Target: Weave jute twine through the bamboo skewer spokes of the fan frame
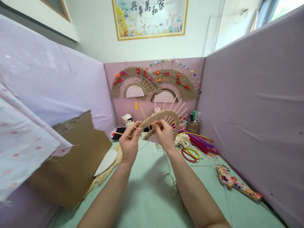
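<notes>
I hold a half-made fan (163,118) of thin wooden sticks with a band of jute twine woven across them, raised above the green table (147,193). My left hand (130,142) pinches the fan's left edge, fingers closed on the sticks and twine. My right hand (164,133) is closed on the twine band near the middle. A loose strand of twine (169,174) hangs from the fan down to the table.
Two finished fans (154,84) hang on the pink back panel. Cardboard (73,167), a white half-oval card (106,161) and a bundle of sticks (104,174) lie at left. Scissors (190,154), a twine ball (182,140), coloured stems (201,142) and a patterned glue gun (237,183) lie at right.
</notes>
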A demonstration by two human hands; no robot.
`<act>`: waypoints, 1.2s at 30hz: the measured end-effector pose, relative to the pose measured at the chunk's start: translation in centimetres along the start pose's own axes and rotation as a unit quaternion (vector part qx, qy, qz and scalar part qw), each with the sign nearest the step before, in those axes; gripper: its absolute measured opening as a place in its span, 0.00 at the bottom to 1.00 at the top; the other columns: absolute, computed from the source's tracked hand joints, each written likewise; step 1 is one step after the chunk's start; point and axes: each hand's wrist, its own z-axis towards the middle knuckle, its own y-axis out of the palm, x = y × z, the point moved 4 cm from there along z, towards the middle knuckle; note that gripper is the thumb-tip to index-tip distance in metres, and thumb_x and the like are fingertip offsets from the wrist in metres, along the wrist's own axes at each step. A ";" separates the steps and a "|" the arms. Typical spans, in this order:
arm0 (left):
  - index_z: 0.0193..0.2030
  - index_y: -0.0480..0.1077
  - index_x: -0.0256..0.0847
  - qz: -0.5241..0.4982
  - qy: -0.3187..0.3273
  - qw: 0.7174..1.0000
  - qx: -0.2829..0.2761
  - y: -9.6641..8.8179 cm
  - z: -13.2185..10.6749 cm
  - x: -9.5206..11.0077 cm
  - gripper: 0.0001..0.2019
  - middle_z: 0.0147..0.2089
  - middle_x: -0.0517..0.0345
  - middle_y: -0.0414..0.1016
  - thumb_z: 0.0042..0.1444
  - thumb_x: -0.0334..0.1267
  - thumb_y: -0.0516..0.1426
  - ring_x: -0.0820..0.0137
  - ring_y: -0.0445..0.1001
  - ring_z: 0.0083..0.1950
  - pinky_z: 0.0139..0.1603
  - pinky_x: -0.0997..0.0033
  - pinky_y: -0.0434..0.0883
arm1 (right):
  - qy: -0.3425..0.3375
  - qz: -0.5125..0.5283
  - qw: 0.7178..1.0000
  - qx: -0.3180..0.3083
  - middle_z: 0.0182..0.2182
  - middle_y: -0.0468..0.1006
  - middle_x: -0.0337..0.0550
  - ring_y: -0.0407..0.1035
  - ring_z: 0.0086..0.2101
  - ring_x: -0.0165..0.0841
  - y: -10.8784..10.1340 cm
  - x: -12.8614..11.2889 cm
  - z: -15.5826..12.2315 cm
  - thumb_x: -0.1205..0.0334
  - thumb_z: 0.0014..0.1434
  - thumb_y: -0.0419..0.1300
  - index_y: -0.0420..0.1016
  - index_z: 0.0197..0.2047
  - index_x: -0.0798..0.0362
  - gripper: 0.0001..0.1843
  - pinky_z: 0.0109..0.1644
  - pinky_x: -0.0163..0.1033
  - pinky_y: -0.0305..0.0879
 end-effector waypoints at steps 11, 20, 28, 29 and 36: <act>0.39 0.79 0.39 -0.025 -0.049 0.998 -0.038 0.9 2.4 -0.4 0.15 0.37 0.53 0.81 0.46 0.44 0.64 0.66 0.78 0.36 0.42 0.64 0.76 | 0.005 -0.079 0.993 -0.089 0.19 0.65 0.34 0.55 0.22 0.28 -3.7 -1.4 0.8 0.54 0.51 0.61 0.75 0.32 0.53 0.11 0.27 0.35 0.51; 0.42 0.78 0.38 -0.085 -0.158 0.957 -0.229 0.8 2.5 -0.1 0.14 0.43 0.49 0.80 0.48 0.41 0.64 0.64 0.77 0.43 0.49 0.63 0.71 | 0.062 0.139 0.980 -0.128 0.22 0.66 0.36 0.56 0.24 0.25 -5.8 -4.9 -1.2 0.53 0.51 0.64 0.72 0.26 0.54 0.13 0.27 0.33 0.51; 0.51 0.74 0.40 -0.066 -0.171 0.920 -0.347 0.1 2.2 0.5 0.18 0.50 0.48 0.77 0.55 0.44 0.58 0.61 0.74 0.50 0.53 0.61 0.67 | 0.119 0.325 0.934 -0.093 0.17 0.59 0.32 0.53 0.20 0.23 -4.0 -5.1 -1.6 0.56 0.55 0.62 0.75 0.34 0.54 0.09 0.27 0.32 0.55; 0.52 0.74 0.40 -0.067 -0.167 0.916 -0.358 0.1 2.2 0.6 0.18 0.51 0.48 0.77 0.56 0.44 0.58 0.60 0.73 0.52 0.53 0.61 0.66 | 0.118 0.333 0.931 -0.091 0.17 0.59 0.32 0.52 0.20 0.23 -3.9 -5.1 -1.6 0.57 0.55 0.62 0.75 0.34 0.54 0.09 0.26 0.31 0.54; 0.54 0.71 0.45 -0.042 -0.140 0.895 -0.421 -0.3 2.4 1.3 0.23 0.56 0.53 0.73 0.50 0.36 0.63 0.62 0.72 0.54 0.51 0.65 0.68 | 0.126 0.362 0.919 -0.089 0.17 0.60 0.32 0.54 0.21 0.23 -3.3 -4.9 -1.6 0.59 0.55 0.62 0.77 0.39 0.56 0.10 0.26 0.31 0.55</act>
